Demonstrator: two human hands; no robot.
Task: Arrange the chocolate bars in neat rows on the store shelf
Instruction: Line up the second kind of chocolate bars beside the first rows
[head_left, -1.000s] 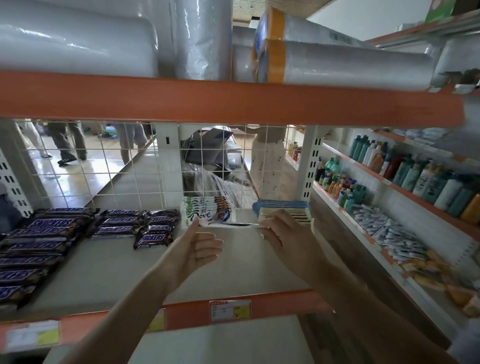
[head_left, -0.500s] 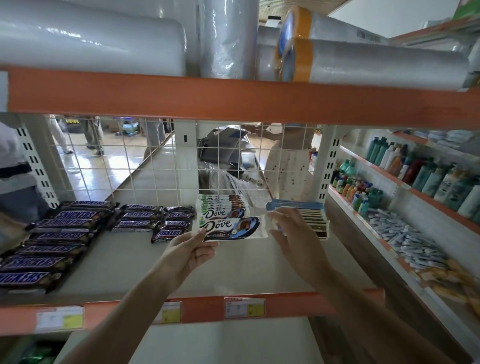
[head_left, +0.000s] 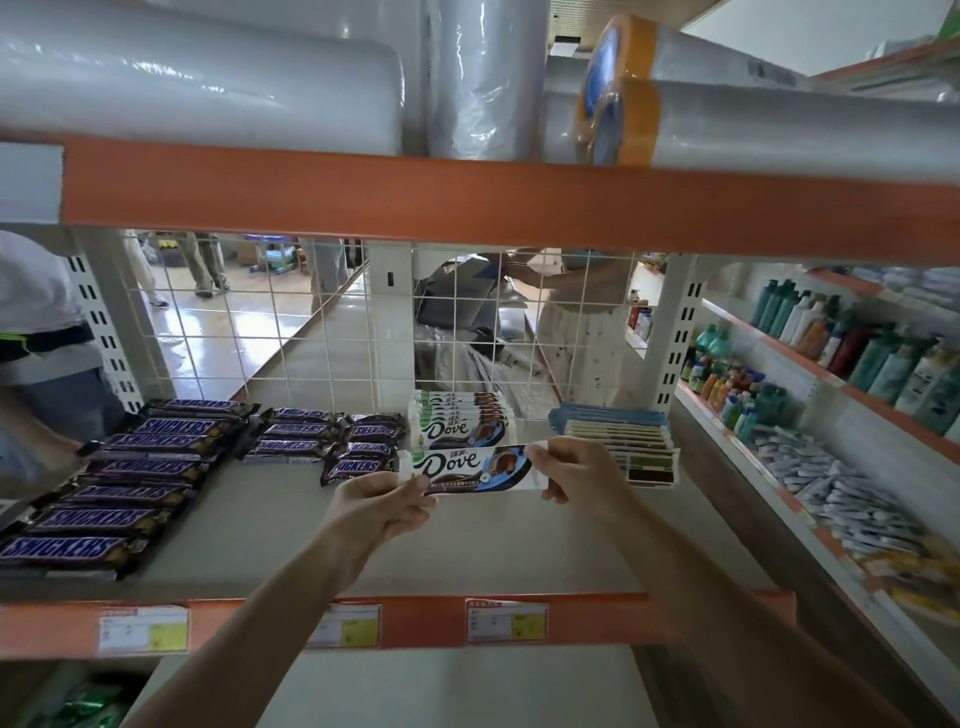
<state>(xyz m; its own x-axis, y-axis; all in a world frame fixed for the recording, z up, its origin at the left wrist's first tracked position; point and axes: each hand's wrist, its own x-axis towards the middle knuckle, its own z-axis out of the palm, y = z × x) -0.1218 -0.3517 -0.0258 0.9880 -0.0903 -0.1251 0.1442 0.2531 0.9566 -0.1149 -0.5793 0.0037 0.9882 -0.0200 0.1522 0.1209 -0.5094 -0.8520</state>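
I hold a white Dove chocolate bar (head_left: 470, 470) crosswise above the grey shelf (head_left: 467, 540), label facing me. My left hand (head_left: 382, 506) pinches its left end and my right hand (head_left: 576, 475) pinches its right end. Just behind it lies a row of several more Dove bars (head_left: 460, 418), stacked back toward the wire grid. Left of those sit two short rows of small Snickers bars (head_left: 332, 439), and further left a long row of large Snickers bars (head_left: 124, 483). A row of bars in blue and pale wrappers (head_left: 618, 439) lies to the right of the Dove row.
A white wire grid (head_left: 332, 322) closes the shelf's back. The orange upper shelf beam (head_left: 467, 202) carries large plastic rolls. An orange front lip with price tags (head_left: 506, 621) runs below my arms. Bottles (head_left: 852, 353) fill side shelves at right. A person (head_left: 36, 332) stands at left.
The Dove bar, edge-on a second ago, has been tipped so its label faces me and has come slightly toward me from the row. Both hands kept their hold on its ends.
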